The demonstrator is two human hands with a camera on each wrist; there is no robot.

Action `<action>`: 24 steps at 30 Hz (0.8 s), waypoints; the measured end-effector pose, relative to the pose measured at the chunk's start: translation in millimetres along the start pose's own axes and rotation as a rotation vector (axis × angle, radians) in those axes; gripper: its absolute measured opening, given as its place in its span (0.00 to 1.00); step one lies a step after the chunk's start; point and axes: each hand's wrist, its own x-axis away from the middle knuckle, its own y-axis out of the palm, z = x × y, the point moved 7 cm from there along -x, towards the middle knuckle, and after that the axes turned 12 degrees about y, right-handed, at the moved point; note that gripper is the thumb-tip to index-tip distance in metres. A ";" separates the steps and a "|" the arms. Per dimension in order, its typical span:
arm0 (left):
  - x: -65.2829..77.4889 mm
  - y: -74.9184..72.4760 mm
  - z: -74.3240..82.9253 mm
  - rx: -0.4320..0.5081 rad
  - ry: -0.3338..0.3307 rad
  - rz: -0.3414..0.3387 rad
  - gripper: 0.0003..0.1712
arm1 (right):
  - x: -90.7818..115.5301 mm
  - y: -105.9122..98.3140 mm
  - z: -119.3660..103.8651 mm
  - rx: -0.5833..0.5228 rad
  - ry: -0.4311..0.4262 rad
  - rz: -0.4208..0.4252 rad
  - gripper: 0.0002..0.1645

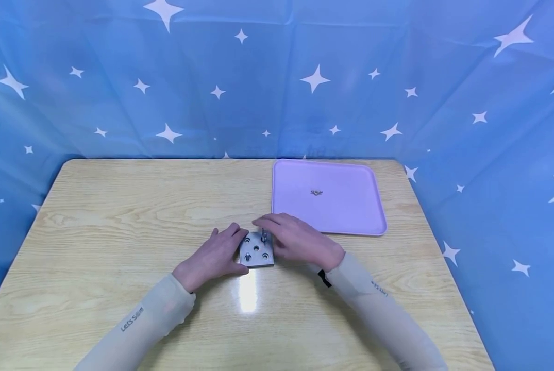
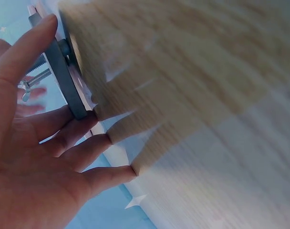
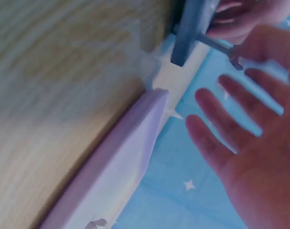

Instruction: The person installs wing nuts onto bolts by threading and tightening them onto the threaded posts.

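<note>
A square metal plate (image 1: 256,248) with several holes stands low over the table, two bolts rising from it. My left hand (image 1: 216,253) grips the plate by its edges, thumb on the near side and fingers on the far side. On the far-right bolt (image 3: 212,44) sits a small wing nut (image 3: 236,62), high on the thread. My right hand (image 1: 300,238) reaches over that bolt; its thumb is right at the wing nut while the four fingers spread apart, blurred. The other bolt (image 1: 248,256) stands at the plate's near-left corner.
A purple tray (image 1: 351,216) lies at the back right of the wooden table (image 1: 119,216), just beyond my right hand. Small metal pieces (image 1: 316,192) that look like wing nuts lie on it. A blue curtain (image 1: 258,67) with white stars hangs behind the table.
</note>
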 end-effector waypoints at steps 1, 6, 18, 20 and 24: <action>0.0 -0.8 0.1 0.001 0.001 0.002 0.50 | 0.3 -2.0 -1.8 -0.003 -0.045 -0.003 0.29; 0.3 -2.2 0.9 -0.001 0.011 0.000 0.49 | 0.2 -8.1 -5.5 0.015 -0.141 0.028 0.20; -0.8 -1.2 -0.2 0.004 -0.008 -0.015 0.50 | -7.0 -7.4 -2.8 0.037 -0.084 0.089 0.07; -0.4 -1.1 -0.3 0.005 -0.015 -0.021 0.51 | -8.6 -5.1 -1.5 0.050 -0.045 0.089 0.08; -0.2 -0.7 0.3 0.009 -0.018 -0.023 0.51 | -10.7 0.2 0.5 0.059 0.027 0.094 0.10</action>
